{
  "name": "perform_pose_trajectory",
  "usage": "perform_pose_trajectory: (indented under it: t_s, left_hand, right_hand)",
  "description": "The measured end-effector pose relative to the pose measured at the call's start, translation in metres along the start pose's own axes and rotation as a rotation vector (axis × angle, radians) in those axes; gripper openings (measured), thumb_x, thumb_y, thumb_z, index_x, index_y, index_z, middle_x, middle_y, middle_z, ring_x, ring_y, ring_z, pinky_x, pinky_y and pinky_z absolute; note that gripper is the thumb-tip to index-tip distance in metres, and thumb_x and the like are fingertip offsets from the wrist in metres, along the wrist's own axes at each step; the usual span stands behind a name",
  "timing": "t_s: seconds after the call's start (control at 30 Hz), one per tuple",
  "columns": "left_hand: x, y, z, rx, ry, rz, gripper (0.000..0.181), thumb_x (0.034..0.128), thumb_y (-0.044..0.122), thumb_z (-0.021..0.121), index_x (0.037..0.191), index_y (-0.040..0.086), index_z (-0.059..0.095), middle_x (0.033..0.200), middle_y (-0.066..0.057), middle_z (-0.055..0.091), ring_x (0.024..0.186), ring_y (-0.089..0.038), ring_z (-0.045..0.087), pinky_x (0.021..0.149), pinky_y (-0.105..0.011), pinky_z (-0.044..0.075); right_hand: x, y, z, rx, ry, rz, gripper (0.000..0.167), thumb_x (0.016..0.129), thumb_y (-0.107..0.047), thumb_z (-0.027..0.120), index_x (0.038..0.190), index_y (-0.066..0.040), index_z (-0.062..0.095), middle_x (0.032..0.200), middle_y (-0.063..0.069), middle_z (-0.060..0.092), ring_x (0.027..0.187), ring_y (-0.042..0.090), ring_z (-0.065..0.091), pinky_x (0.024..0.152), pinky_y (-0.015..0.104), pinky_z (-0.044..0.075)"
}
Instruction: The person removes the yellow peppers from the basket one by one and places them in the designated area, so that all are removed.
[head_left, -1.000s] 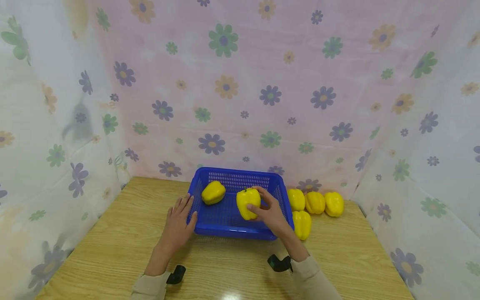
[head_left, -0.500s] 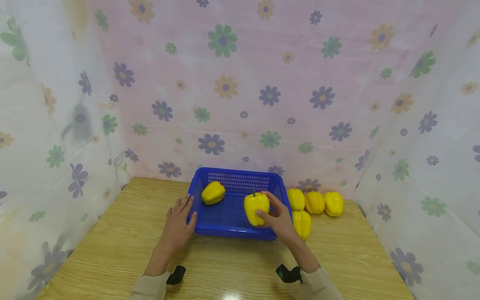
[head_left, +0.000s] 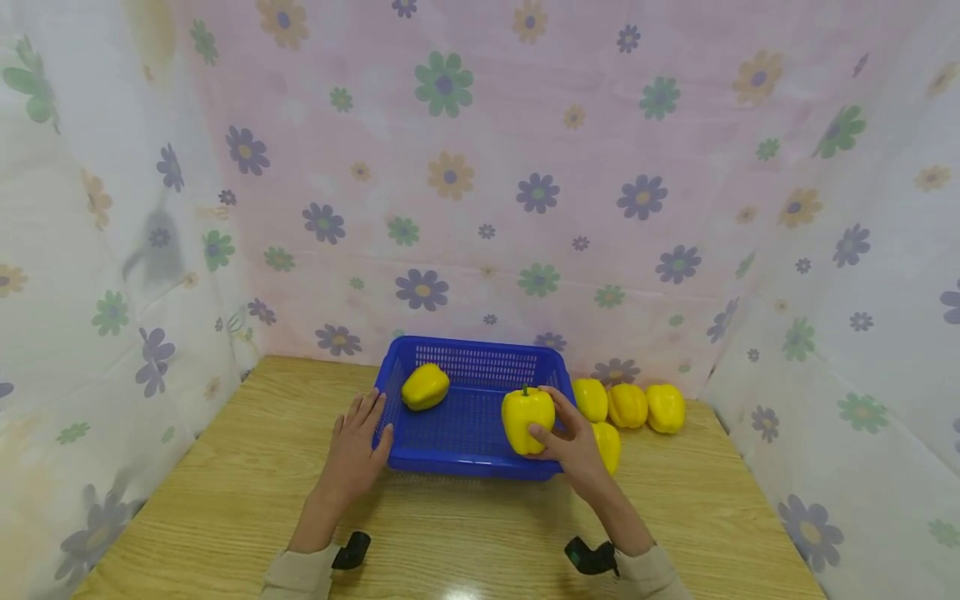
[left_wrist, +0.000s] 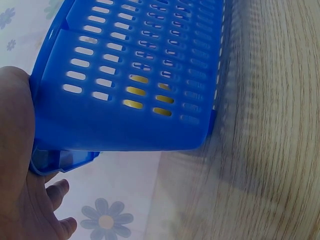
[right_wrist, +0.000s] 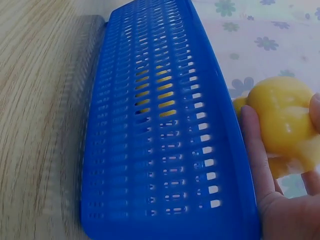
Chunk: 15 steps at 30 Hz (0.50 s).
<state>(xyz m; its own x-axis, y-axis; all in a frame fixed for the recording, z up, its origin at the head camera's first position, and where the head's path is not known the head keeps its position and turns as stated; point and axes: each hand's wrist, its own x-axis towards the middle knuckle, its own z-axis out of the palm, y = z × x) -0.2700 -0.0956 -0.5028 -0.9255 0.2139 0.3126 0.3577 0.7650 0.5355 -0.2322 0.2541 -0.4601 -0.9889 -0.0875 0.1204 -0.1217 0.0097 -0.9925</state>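
Note:
A yellow bell pepper [head_left: 528,421] with a green stem is gripped in my right hand [head_left: 573,446], thumb on its near side. The hand holds it over the right part of a blue plastic basket [head_left: 468,460], stem up. In the right wrist view the held bell pepper [right_wrist: 285,117] shows above the basket's rim. My left hand [head_left: 354,446] rests on the basket's left rim, its fingers extended along the edge. In the left wrist view that hand [left_wrist: 17,165] touches the rim beside the slotted wall [left_wrist: 115,130]. Another yellow bell pepper [head_left: 425,387] lies inside the basket, back left.
Right of the basket, several yellow bell peppers [head_left: 627,406] sit on the wooden table [head_left: 697,500]. The nearest of these peppers [head_left: 609,446] is partly behind my right hand. A floral curtain [head_left: 480,167] encloses the table at the back and sides.
My right hand has moved to the right and slightly toward me with the bell pepper, which has tipped more upright. The left hand and the basket have stayed put.

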Motion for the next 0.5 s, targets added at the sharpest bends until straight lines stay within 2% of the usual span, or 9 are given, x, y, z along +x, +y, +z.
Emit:
perform_pose_trajectory:
  t_s: [0.2, 0.5]
  left_hand:
    - [-0.001, 0.001, -0.001, -0.001, 0.000, 0.000, 0.059, 0.1069, 0.027, 0.049, 0.157, 0.000, 0.034, 0.166, -0.019, 0.028, 0.154, -0.045, 0.018, 0.118, -0.072, 0.014]
    - [-0.001, 0.003, -0.002, 0.004, -0.001, -0.001, 0.059, 0.1071, 0.027, 0.048, 0.157, 0.000, 0.034, 0.166, -0.019, 0.027, 0.154, -0.045, 0.019, 0.117, -0.072, 0.015]
  right_hand:
    - [-0.005, -0.003, -0.004, 0.033, 0.011, 0.009, 0.059, 0.101, -0.009, 0.063, 0.154, -0.013, 0.040, 0.156, 0.016, 0.039, 0.113, 0.024, 0.066, 0.081, 0.046, 0.062]
    - [-0.009, -0.003, -0.014, 0.061, 0.033, 0.042, 0.059, 0.101, -0.008, 0.063, 0.155, -0.015, 0.039, 0.152, 0.012, 0.041, 0.108, 0.020, 0.069, 0.079, 0.044, 0.062]
